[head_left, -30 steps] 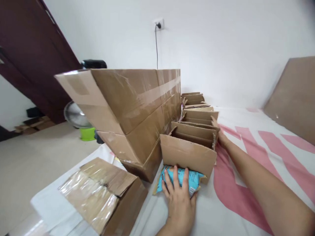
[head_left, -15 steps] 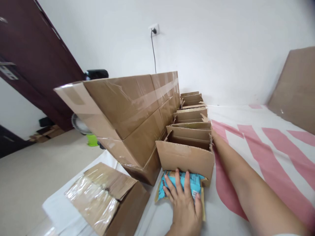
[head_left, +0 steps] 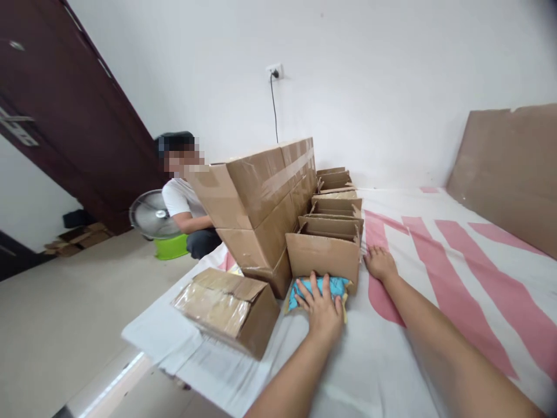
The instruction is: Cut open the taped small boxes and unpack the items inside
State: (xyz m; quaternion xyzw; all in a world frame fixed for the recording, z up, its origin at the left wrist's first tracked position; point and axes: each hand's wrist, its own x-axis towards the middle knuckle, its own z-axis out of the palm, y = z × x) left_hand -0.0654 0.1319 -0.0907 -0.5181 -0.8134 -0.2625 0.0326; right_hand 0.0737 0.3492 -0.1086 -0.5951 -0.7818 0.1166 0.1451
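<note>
My left hand (head_left: pixel 322 307) lies with spread fingers on a blue plastic packet (head_left: pixel 338 287), which rests on the sheet against the front of an open cardboard box (head_left: pixel 322 254). Beside that box, on its right, my right hand (head_left: pixel 380 263) is on the sheet with its fingers stretched out and nothing held. Whether its fingertips touch the box I cannot tell. More open cardboard boxes (head_left: pixel 337 204) stand in a row behind the first one; their insides are mostly hidden.
Taped cartons (head_left: pixel 261 191) are stacked left of the open boxes. A separate taped carton (head_left: pixel 226 305) sits at the left edge of the sheet (head_left: pixel 348 371). Beyond, a person (head_left: pixel 185 200) crouches near a fan (head_left: pixel 150 215) and a green stool (head_left: pixel 171 248). A cardboard sheet (head_left: pixel 509 168) leans right.
My right hand has come back from the open box's right side onto the sheet. My left hand stays on the packet. The view has shifted back, and the crouching person now shows.
</note>
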